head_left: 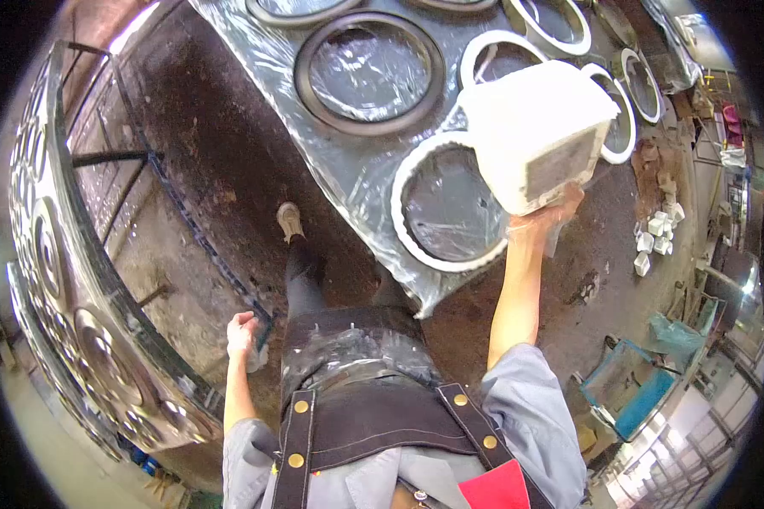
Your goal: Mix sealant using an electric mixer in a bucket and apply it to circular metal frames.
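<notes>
My right hand point(552, 210), with clear plastic about the wrist, is closed on the lower end of a white plastic jug point(539, 119) with a greyish panel on its side. The jug is held over the near right part of a table covered in clear plastic film point(348, 170). Partly behind it is a white ring with a ridged edge point(401, 208). My left hand point(242, 333) hangs low beside my apron, its fingers curled. Something thin and see-through shows beside that hand, and what the fingers hold, if anything, is hidden.
A large dark ring point(304, 72) and several white rings lie farther along the table. On the left stands a metal rack point(72, 246) bearing round pieces. Small white blocks point(656, 227) lie on the floor at right, near a blue-sided bin point(645, 407).
</notes>
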`<state>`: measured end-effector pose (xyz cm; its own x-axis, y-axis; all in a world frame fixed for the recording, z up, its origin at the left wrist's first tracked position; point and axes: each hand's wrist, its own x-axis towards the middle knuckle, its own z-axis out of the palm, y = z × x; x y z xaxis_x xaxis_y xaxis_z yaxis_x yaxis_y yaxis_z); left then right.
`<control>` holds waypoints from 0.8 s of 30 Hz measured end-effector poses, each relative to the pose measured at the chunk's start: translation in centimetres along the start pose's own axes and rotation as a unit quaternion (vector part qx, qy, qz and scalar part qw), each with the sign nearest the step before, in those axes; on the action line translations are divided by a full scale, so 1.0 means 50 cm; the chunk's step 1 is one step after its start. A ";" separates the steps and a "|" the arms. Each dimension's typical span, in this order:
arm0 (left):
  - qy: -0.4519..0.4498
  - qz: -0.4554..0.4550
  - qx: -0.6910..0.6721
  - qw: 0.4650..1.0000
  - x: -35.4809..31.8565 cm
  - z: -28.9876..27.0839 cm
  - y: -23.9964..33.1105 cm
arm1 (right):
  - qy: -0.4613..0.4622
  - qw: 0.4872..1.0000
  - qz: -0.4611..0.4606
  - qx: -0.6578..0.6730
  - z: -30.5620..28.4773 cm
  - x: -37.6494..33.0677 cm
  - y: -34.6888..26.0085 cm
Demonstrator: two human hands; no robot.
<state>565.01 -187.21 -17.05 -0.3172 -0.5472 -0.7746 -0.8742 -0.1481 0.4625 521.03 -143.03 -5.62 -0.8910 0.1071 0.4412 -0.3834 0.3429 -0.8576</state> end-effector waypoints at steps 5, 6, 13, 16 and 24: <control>-0.030 0.073 0.134 0.988 0.179 -0.144 0.072 | 0.132 0.826 0.321 0.444 0.207 0.080 -0.133; -0.038 0.084 0.159 0.983 0.212 -0.166 0.100 | 0.113 0.845 0.331 0.404 0.245 0.090 -0.141; -0.109 0.084 0.097 0.986 0.397 -0.284 0.286 | 0.187 0.826 0.317 0.428 0.458 0.154 -0.171; -0.128 0.136 0.111 0.976 0.457 -0.320 0.326 | 0.208 0.829 0.287 0.433 0.500 0.176 -0.168; -0.147 0.091 0.146 0.974 0.523 -0.361 0.392 | 0.281 0.839 0.247 0.395 0.482 0.191 -0.122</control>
<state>546.22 -219.29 -20.42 -0.5307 -0.2767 -0.8011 -0.8474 0.1934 0.4945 509.03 -166.61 -2.54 -0.8181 0.5538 -0.1548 -0.2413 -0.5749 -0.7818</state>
